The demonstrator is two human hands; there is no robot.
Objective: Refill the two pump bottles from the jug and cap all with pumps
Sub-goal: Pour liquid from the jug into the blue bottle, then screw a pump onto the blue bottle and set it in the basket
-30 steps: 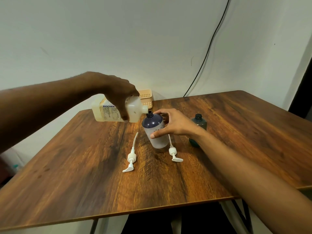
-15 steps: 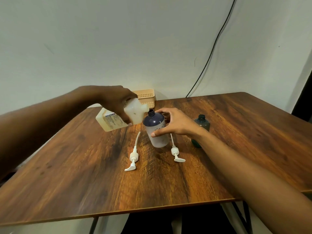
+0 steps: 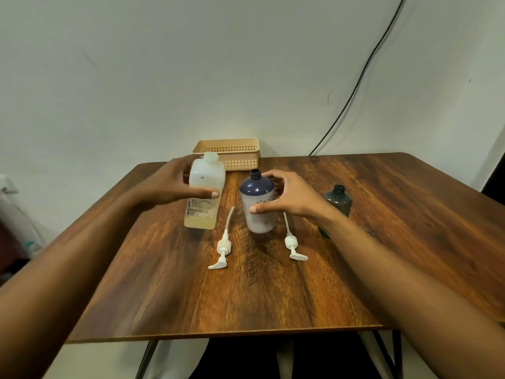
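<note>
1. The table [image 3: 273, 296] carries everything; a beige basket [image 3: 232, 153] stands at its far edge.
2. The left hand [image 3: 175, 184] has its fingers closed around the jug [image 3: 205, 192], held upright just above the wood.
3. The right hand [image 3: 287, 198] loosely cups the blue bottle [image 3: 257, 203], its mouth open.
4. The dark bottle [image 3: 337, 203] waits to the right, partly behind the forearm.
5. Two pumps [image 3: 222, 247] [image 3: 292, 243] lie in front.
6. To pour well, I think the spout should meet the neck closely, tilting slowly.
7. Liquid levels in the bottles are hard to see.

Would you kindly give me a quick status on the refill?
Left hand holds jug upright. Right hand steadies open blue bottle. Green bottle waits, both pumps off.
</note>
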